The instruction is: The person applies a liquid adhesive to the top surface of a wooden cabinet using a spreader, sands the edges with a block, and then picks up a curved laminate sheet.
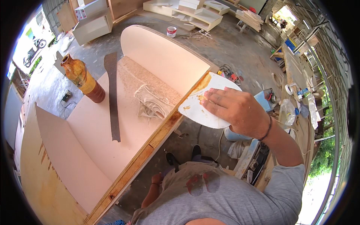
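A grey concrete floor (247, 52) spreads around a large, pale pink furniture piece (95, 129) made of flat and curved panels, with a raw brown wood edge (131, 172) along its near side. The person, in a grey short-sleeved T-shirt (240, 191), stands beside that edge. On the furniture piece lies a long, dark brown flat strip (113, 101); to its left stands an amber-and-brown bottle (83, 79) with a yellow band and narrow neck. A rounded, flat white plate (191, 107), smeared with orange-brown paste, is at the right end of the furniture piece's wood edge. A crumpled beige cloth (153, 101) lies on the piece, amid sawdust. The right hand (236, 108) is clamped on the plate, fingers spread over its top (the thumb is out of sight). The left hand (156, 179) hangs below the furniture piece's near edge; whether its fingers are together or apart, I cannot tell. Beyond the piece, a small white-and-red tub (171, 32) sits on the floor.
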`<state>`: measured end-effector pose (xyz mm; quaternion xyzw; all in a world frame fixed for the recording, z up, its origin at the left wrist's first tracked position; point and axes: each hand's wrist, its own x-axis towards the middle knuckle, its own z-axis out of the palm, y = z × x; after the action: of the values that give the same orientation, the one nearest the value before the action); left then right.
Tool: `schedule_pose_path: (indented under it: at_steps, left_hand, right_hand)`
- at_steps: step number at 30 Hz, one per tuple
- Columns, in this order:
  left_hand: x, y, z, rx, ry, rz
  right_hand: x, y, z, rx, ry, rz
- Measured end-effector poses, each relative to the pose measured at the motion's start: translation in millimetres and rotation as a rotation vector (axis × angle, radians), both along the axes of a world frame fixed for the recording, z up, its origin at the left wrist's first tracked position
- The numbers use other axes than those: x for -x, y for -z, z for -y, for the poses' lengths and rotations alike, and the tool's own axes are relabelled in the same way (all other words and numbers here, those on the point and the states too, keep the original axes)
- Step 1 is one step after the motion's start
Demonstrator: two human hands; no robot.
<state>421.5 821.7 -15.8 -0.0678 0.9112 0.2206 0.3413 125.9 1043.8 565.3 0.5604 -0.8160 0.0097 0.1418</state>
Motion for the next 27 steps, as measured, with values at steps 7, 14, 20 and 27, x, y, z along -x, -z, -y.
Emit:
schedule_pose_path:
  at_steps: [7, 14, 20, 27]
  left_hand:
    - [-1.9, 13.2, 6.2, -0.028, -0.033, 0.001]
    - [0.0, 14.1, 8.9, -0.051, -0.076, -0.024]
    - [1.6, -5.7, 11.7, -0.038, 0.041, -0.008]
    - [-12.6, 5.6, 8.9, -0.041, 0.001, -0.107]
  right_hand:
    - [-6.8, -27.3, -16.9, -0.057, 0.084, 0.07]
    - [24.7, 1.3, -30.3, 0.023, 0.118, -0.065]
    - [36.1, 17.7, -27.7, 0.053, 0.119, -0.079]
    - [32.2, -5.7, -33.5, -0.043, 0.101, 0.0]
